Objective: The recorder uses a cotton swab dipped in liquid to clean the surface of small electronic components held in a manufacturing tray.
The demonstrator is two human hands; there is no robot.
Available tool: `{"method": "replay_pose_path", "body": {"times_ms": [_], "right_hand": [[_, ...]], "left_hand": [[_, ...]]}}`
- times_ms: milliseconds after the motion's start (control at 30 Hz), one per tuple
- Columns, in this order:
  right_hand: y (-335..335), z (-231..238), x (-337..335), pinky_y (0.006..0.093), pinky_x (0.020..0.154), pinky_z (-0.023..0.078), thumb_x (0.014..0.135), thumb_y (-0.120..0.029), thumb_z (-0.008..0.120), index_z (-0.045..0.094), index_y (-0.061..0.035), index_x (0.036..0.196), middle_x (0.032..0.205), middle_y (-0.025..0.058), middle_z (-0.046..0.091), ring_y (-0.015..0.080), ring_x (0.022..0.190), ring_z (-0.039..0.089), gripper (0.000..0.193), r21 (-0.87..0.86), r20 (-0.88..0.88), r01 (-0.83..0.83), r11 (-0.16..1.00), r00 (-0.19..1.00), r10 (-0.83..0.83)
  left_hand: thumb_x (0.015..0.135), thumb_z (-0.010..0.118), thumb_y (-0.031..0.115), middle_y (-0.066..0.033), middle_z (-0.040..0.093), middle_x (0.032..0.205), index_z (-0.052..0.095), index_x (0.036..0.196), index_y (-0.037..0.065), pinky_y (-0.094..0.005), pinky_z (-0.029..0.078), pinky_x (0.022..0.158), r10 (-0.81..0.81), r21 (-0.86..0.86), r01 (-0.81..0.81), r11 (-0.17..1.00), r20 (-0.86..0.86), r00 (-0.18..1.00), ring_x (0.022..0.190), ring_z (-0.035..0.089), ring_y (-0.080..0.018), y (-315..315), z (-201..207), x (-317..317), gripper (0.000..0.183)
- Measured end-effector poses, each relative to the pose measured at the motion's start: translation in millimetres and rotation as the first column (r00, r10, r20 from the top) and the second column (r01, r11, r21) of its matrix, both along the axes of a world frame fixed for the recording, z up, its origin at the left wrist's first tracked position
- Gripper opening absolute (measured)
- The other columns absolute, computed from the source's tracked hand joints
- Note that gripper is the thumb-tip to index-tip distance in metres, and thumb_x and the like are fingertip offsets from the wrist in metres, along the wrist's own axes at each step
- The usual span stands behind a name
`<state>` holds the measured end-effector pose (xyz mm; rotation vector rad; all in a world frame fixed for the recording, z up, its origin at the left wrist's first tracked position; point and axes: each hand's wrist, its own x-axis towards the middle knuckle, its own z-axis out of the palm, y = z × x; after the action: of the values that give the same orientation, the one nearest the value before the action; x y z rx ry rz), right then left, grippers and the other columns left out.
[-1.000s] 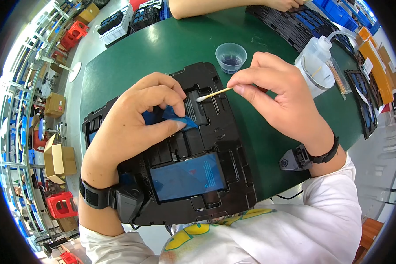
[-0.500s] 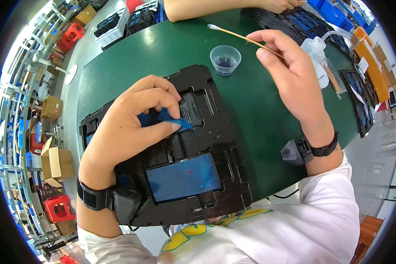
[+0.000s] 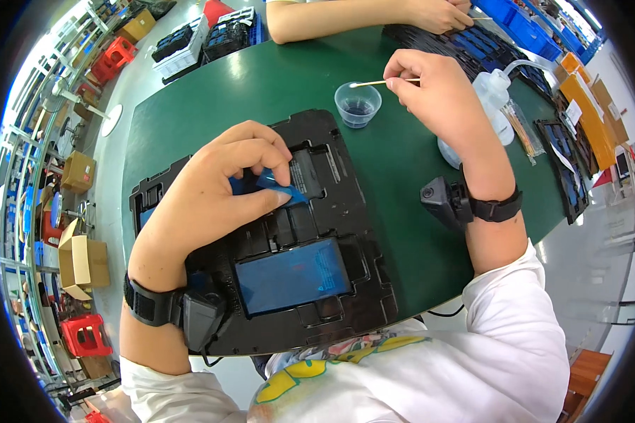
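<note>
My left hand (image 3: 222,190) pinches the lifted corner of a blue film (image 3: 281,189) between thumb and fingers. Beneath the peeled part, a dark flat piece with fine print (image 3: 305,175) shows in its slot of the black plastic tray (image 3: 367,282); my hand hides the rest. Nearer to me in the same tray lies a flat rectangular piece covered in blue film (image 3: 293,277). In my right hand (image 3: 437,88) is a cotton swab (image 3: 368,84), gripped by its stick. Its white tip is at the rim of a small clear plastic cup (image 3: 358,106) with some liquid in it.
Right of the cup stand a clear squeeze bottle (image 3: 492,92) and a bag of swabs (image 3: 522,130) on the green table (image 3: 409,204). Another person's hand (image 3: 441,14) works at the far edge beside more black trays (image 3: 473,44). A further tray (image 3: 563,169) lies at the right edge.
My right hand has moved left and tipped the swab to nearly level, bringing its tip down to the cup. My left hand keeps its pinch on the film. The other person's arm has shifted.
</note>
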<state>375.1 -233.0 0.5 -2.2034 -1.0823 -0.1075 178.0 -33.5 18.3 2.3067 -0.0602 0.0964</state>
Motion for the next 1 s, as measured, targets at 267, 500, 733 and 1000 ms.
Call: {"method": "replay_pose_path", "body": {"times_ms": [267, 500, 733, 1000], "right_hand": [[9, -36, 9, 0.0404, 0.066, 0.047, 0.079, -0.010, 0.058, 0.064, -0.0046, 0.079, 0.078, 0.0123, 0.060, 0.0319, 0.075, 0.060, 0.008, -0.064, 0.288, 0.025, 0.998, 0.958, -0.005], [9, -38, 13, 0.0414, 0.069, 0.047, 0.078, -0.008, 0.059, 0.063, -0.0030, 0.078, 0.084, 0.0124, 0.057, 0.0312, 0.080, 0.059, 0.007, -0.070, 0.188, -0.060, 0.996, 0.980, 0.072], [12, -36, 11, 0.0395, 0.068, 0.047, 0.078, -0.008, 0.057, 0.064, -0.0008, 0.077, 0.081, 0.0128, 0.058, 0.0308, 0.077, 0.060, 0.010, 0.011, 0.101, -0.050, 0.999, 0.994, 0.049], [13, -40, 16, 0.0375, 0.066, 0.048, 0.077, -0.010, 0.061, 0.066, 0.0010, 0.079, 0.079, 0.0141, 0.063, 0.0297, 0.073, 0.062, 0.013, 0.058, -0.007, -0.082, 0.995, 0.997, 0.083]], "left_hand": [[0.070, 0.070, 0.004, -0.0006, 0.059, 0.105, 0.062, 0.082, 0.009, -0.0236, 0.038, 0.073, 0.004, 0.012, -0.003, 1.000, -0.010, 1.000, 0.085, 0.051, -0.0112, 0, 0, 0, 0.015], [0.068, 0.069, 0.003, -0.0012, 0.059, 0.105, 0.062, 0.081, 0.008, -0.0228, 0.038, 0.073, -0.010, -0.018, 0.011, 1.000, 0.022, 1.000, 0.086, 0.051, -0.0110, 0, 0, 0, 0.016], [0.067, 0.069, 0.002, -0.0022, 0.058, 0.104, 0.062, 0.080, 0.007, -0.0228, 0.038, 0.073, 0.005, 0.015, -0.005, 1.000, 0.011, 1.000, 0.087, 0.052, -0.0119, 0, 1, -2, 0.016], [0.066, 0.069, 0.000, -0.0037, 0.058, 0.103, 0.062, 0.080, 0.006, -0.0236, 0.040, 0.075, -0.011, 0.004, 0.011, 1.000, 0.008, 1.000, 0.089, 0.054, -0.0130, 1, 1, -2, 0.017]]}}
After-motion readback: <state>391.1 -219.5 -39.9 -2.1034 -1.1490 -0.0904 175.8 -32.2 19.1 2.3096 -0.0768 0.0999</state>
